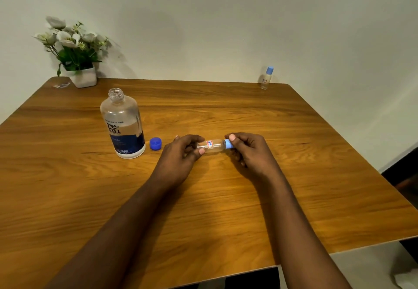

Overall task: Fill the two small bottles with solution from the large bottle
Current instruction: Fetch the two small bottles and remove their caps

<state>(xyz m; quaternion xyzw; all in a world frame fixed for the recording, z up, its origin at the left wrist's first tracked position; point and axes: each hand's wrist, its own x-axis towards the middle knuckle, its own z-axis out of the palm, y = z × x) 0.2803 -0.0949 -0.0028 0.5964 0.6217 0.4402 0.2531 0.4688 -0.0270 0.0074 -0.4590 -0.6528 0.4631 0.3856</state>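
Beside the open large clear bottle point(123, 126), our left hand point(178, 155) grips an empty-looking small clear bottle point(213, 146); our right hand point(251, 153) pinches its pale-blue cap point(228, 144).

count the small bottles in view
2. One small bottle is held sideways between the left hand and right hand; the second bottle stands upright at the far right edge of the table. None appears hidden.

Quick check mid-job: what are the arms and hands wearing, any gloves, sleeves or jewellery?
Nothing worn shows. The left hand and right hand are bare, without gloves, rings or a watch, and the left forearm and right forearm are bare to the frame's lower edge, with no sleeve in view. The fingernails are short and look unpainted.
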